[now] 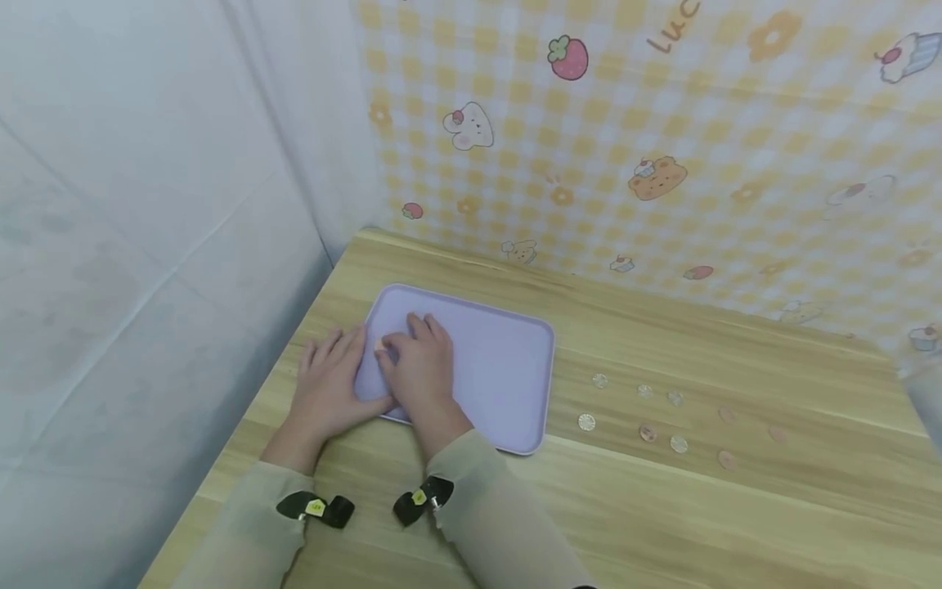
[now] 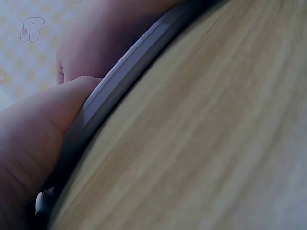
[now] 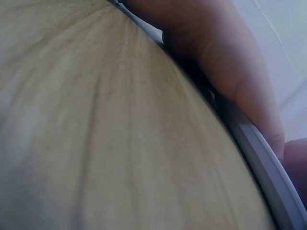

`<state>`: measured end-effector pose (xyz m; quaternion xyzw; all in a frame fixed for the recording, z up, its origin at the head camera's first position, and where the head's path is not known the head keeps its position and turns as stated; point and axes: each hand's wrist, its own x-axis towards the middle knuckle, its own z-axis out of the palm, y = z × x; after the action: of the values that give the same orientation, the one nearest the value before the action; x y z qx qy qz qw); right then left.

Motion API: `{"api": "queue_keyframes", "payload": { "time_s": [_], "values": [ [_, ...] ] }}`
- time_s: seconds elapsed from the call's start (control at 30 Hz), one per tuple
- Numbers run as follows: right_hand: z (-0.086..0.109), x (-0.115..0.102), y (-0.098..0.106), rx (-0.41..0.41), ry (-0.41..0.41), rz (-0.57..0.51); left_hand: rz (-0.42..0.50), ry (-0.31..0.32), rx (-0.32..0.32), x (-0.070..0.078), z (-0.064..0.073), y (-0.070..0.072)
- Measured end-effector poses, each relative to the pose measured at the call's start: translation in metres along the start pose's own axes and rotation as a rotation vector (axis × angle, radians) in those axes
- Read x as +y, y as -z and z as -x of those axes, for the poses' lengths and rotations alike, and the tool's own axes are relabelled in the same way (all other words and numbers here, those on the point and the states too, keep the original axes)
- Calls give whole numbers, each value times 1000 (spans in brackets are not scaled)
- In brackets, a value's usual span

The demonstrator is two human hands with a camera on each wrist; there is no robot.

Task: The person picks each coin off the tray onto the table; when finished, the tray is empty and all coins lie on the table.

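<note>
A lilac tray (image 1: pixel 500 376) lies on the wooden table. Over its left part, my right hand (image 1: pixel 423 360) pinches a small pale coin (image 1: pixel 379 346) between thumb and index finger; most of the coin is hidden. My left hand (image 1: pixel 331 384) rests along the tray's left edge with fingers spread, its thumb reaching to the near rim. In the left wrist view that thumb (image 2: pixel 48 108) touches the tray rim (image 2: pixel 120 72). The right wrist view shows a thumb (image 3: pixel 244 91) against the rim (image 3: pixel 268 163); the coin does not show there.
Right of the tray, several silvery coins (image 1: pixel 586 422) and copper-coloured coins (image 1: pixel 648 433) lie spread on the wooden table (image 1: pixel 662 515). A yellow checked cloth (image 1: pixel 603 123) hangs behind the table, and a pale curtain (image 1: pixel 132 245) hangs along its left side.
</note>
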<state>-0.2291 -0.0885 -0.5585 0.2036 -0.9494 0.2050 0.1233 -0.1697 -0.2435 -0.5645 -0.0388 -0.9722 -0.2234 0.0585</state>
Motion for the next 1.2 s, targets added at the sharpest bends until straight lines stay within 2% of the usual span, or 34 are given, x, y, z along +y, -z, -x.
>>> {"api": "queue_keyframes", "payload": {
  "time_s": [0.07, 0.33, 0.47, 0.53, 0.6, 0.73, 0.83, 0.93, 1.03, 1.2],
  "values": [
    [0, -1, 0, -3, -7, -26, 4, -1, 6, 0, 0, 0],
    [-1, -2, 9, -126, -50, -90, 4, -20, 21, -1, -2, 0],
    [-1, -1, 10, -171, -44, -95, 4, -15, 12, 0, -2, 1],
    [0, -1, 9, -169, -10, -98, 8, -12, 7, 0, -1, 1],
    [1, -1, 8, -149, 62, -124, 12, -11, 7, 0, 0, 1],
    [4, -2, 9, -62, 240, -227, 26, -14, 18, -1, 2, 0],
    [5, -2, 9, -5, 305, -263, 36, -13, 20, -2, 3, 0],
    [6, -2, 9, -8, 289, -245, 42, -9, 17, -2, 3, 1],
    [6, -2, 10, -67, 235, -243, 46, -6, 10, -1, 3, 2],
    [6, -2, 12, -119, 121, -336, 44, -5, 7, -1, 2, 2]
  ]
}}
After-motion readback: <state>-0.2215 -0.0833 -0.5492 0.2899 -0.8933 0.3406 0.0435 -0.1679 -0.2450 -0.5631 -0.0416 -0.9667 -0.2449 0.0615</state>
